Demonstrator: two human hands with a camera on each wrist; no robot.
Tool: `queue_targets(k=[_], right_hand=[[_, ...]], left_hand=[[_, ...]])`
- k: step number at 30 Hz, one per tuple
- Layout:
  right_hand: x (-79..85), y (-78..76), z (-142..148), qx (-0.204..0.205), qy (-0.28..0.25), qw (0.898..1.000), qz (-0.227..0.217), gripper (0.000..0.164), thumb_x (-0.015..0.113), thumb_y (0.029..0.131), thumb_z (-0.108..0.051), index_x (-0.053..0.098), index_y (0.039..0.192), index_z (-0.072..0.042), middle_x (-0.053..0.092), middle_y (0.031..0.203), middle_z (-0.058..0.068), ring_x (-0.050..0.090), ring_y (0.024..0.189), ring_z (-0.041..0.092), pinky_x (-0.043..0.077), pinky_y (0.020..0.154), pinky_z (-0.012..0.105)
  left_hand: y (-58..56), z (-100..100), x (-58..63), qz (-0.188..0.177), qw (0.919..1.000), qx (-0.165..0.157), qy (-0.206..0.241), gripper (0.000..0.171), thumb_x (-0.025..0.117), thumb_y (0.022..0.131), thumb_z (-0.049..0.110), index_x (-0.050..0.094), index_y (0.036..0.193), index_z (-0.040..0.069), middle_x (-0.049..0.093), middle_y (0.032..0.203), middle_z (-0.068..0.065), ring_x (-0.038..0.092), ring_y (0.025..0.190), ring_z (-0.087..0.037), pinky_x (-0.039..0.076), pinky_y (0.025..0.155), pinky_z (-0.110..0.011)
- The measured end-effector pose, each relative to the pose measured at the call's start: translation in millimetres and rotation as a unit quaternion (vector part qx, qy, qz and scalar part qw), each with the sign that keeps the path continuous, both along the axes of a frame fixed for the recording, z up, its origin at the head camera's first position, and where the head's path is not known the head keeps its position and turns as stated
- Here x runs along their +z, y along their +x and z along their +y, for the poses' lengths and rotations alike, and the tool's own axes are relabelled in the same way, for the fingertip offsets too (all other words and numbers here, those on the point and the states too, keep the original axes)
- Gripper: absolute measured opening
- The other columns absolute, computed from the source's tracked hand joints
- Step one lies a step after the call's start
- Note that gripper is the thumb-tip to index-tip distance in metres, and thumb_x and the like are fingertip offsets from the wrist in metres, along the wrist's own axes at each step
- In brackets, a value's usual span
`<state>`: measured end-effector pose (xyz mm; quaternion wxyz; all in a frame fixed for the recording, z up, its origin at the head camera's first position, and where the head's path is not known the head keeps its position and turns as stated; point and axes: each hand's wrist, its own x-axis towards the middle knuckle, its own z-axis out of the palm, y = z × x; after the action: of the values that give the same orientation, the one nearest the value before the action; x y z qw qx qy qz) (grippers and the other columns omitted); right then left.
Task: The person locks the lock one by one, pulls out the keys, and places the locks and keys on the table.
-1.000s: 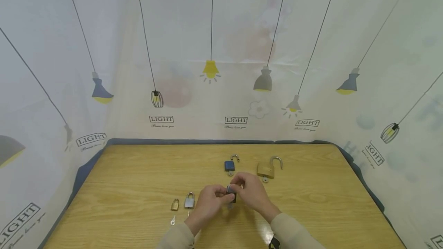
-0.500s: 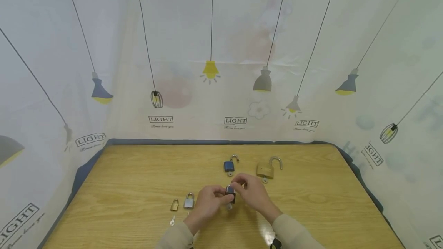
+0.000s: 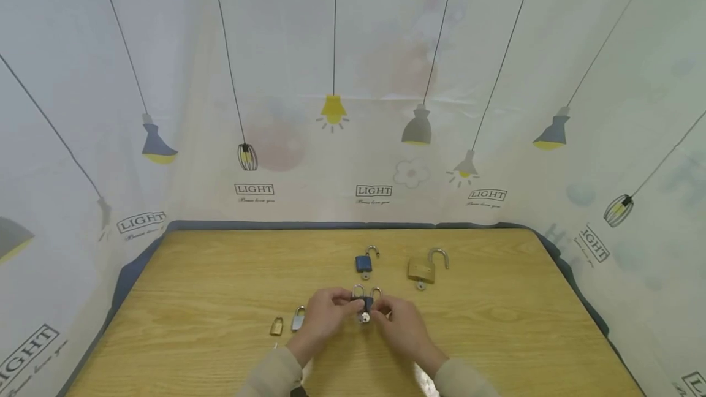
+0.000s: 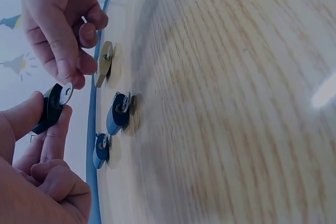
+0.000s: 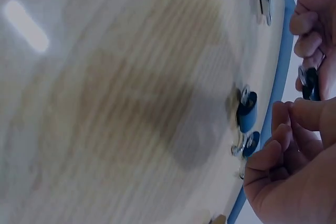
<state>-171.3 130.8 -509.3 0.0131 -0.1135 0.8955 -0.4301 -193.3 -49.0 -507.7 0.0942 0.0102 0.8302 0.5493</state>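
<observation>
My left hand [image 3: 330,314] pinches a dark padlock [image 4: 48,113] between thumb and fingers, a silver key [image 4: 66,94] standing in its bottom. In the head view its shackle [image 3: 358,290] points up and away. My right hand [image 3: 401,323] is just to the right, thumb and index fingertips close together beside the key, nothing visible between them. Beyond the hands, a blue padlock [image 4: 117,115] with a key stands on the table, partly hidden in the head view. Farther back lies another blue padlock [image 3: 363,263], shackle sprung and key in it.
A large brass padlock [image 3: 421,270] with a raised shackle and a key lies at the back right of the wooden table [image 3: 220,274]. To the left are a small brass padlock [image 3: 276,326] and a silver padlock [image 3: 298,318], partly behind the left hand. A printed curtain [image 3: 309,139] surrounds the table.
My right hand has come off the top of the dark padlock and moved down to the key's side. The padlock has shifted slightly left, and a blue padlock behind it has come into view.
</observation>
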Motion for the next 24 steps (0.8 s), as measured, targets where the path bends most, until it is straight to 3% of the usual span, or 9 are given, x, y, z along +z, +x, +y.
queue_targets(k=[7,15,24], right_hand=[[-6.2,8.9,-9,0.003,-0.041,0.999,-0.031,0.006,0.066,0.088,-0.018,0.070,0.090,-0.013,0.068,0.087,-0.004,0.055,0.076,0.011,0.046,0.067,0.028],[-6.7,12.5,-17,-0.030,-0.085,0.995,-0.046,0.014,0.065,0.090,-0.021,0.071,0.095,-0.010,0.070,0.090,-0.002,0.060,0.082,0.012,0.051,0.073,0.030],[-9.8,12.2,-21,-0.071,-0.141,0.984,-0.082,0.019,0.066,0.089,-0.027,0.070,0.096,-0.010,0.071,0.093,0.001,0.063,0.087,0.013,0.052,0.079,0.035]], left_hand=[[-0.5,-2,2.0,-0.009,0.9998,0.011,0.011,0.031,0.075,0.081,0.035,0.069,0.097,0.010,0.070,0.090,-0.002,0.060,0.083,-0.016,0.050,0.074,-0.035],[-0.2,-3,3.4,-0.002,0.9997,0.016,0.018,0.031,0.075,0.082,0.033,0.069,0.099,0.008,0.070,0.091,-0.003,0.060,0.083,-0.016,0.049,0.073,-0.034],[-0.8,-3,2.9,-0.010,0.9994,0.017,0.030,0.031,0.074,0.082,0.032,0.068,0.099,0.007,0.070,0.089,-0.002,0.060,0.084,-0.015,0.048,0.073,-0.034]])
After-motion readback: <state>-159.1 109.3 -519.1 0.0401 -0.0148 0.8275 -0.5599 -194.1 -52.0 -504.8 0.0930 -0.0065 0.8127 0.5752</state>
